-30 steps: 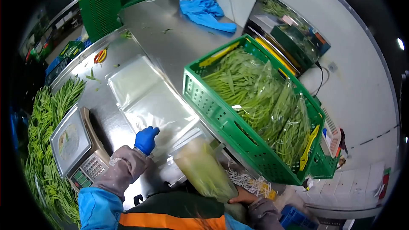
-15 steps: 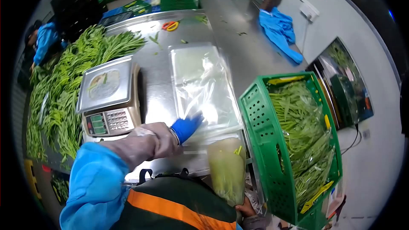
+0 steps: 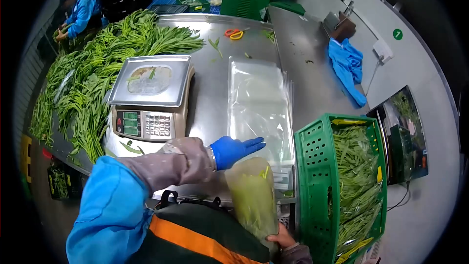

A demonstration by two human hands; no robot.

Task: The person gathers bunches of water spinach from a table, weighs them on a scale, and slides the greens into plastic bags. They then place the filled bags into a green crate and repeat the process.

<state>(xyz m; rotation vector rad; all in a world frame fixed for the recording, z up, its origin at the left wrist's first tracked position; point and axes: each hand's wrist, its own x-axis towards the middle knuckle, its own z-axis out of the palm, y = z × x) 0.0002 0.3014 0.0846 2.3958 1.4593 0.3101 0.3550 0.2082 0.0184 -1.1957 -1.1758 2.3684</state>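
Note:
My left hand (image 3: 234,151), in a blue glove, is stretched out flat with its fingers pointing right. It is over the near part of a stack of clear plastic bags (image 3: 259,98) on the steel table, just above the mouth of a filled bag. Low in the view, my bare right hand (image 3: 282,237) grips the lower end of this clear bag of leafy greens (image 3: 251,198), which is tilted against the table's front edge. The fingers behind the bag are hidden.
A scale (image 3: 151,95) stands left of the bags, with a pile of loose greens (image 3: 88,88) beyond it. Scissors (image 3: 235,33) lie farther back. To the right is a green crate (image 3: 315,166) of bagged greens. A person (image 3: 83,12) handles greens at the far left.
My left hand has moved from over the bag stack toward the filled bag's mouth, its fingers now extended. The filled bag remains in my right hand. The camera view has shifted.

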